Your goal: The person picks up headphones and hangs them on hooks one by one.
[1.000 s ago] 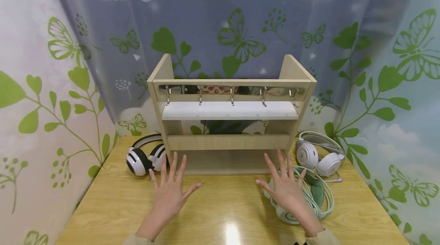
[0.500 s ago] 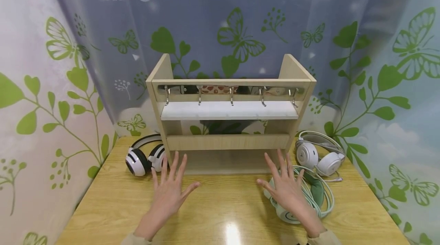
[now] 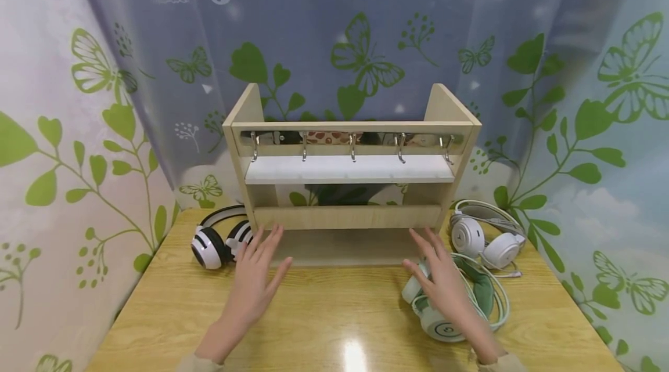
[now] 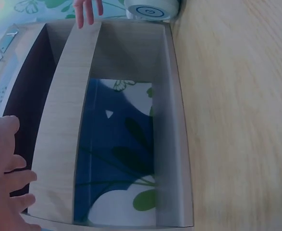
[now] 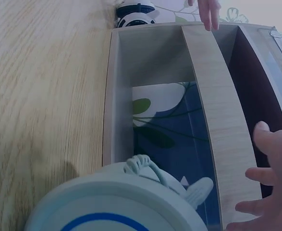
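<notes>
My left hand (image 3: 253, 282) hovers with straight, spread fingers before the left side of a small wooden shelf rack (image 3: 347, 217), holding nothing. My right hand (image 3: 441, 285) is likewise spread and bare, over a pale green headset (image 3: 444, 325) with a coiled cable and in front of the rack's right side. Metal hooks (image 3: 353, 147) line the rack's top rail above a white shelf. To the rack's left lies a white and black headset (image 3: 210, 244). A white headset (image 3: 483, 238) lies to its right. Up close in the right wrist view, the green headset's ear cup (image 5: 112, 202) fills the lower part.
Everything stands on a wooden table (image 3: 324, 314) with a glare spot near its front. Behind and to both sides hang curtains (image 3: 313, 29) printed with butterflies and leaves. The rack's lower compartment shows the curtain through its open back.
Both hands have turned a little, thumbs rising and palms facing inward more. The left hand shifts slightly, and the right moves slightly to the right. The rack and headsets stay in place.
</notes>
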{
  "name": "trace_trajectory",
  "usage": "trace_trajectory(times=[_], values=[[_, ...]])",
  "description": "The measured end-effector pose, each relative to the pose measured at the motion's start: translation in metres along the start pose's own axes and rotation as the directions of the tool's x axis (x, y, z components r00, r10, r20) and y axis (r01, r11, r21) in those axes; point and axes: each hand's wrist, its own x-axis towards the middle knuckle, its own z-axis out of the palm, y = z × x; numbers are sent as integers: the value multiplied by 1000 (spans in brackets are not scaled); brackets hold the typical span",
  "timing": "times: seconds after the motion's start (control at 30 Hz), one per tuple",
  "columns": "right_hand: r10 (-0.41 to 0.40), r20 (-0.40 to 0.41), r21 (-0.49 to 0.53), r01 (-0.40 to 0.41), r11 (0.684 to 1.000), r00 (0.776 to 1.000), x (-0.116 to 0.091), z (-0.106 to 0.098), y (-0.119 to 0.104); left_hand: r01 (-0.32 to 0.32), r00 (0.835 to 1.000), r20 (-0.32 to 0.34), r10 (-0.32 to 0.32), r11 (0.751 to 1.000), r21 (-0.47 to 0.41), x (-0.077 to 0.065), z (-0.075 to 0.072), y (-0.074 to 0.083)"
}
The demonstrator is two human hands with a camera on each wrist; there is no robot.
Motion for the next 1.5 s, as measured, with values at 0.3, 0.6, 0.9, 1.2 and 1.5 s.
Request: trace_trajectory(times=[0.3, 0.6, 0.9, 1.2, 1.5], values=[[38, -50, 91, -34, 995, 998, 3, -14, 2, -87, 992, -94, 81, 994, -64, 12, -10, 1], [30, -199, 128, -4, 992, 980, 3, -18, 10, -154, 975, -176, 138, 985, -78, 20, -24, -2], [59, -267, 171, -13, 985, 962, 2, -25, 20, -217, 949, -245, 200, 975, -42, 34, -47, -6], [105, -280, 180, -55, 982, 954, -2, -35, 28, -264, 925, -288, 247, 964, -21, 51, -69, -6], [177, -278, 206, -121, 971, 944, -9, -48, 42, -300, 888, -365, 279, 954, -2, 68, -90, -2]])
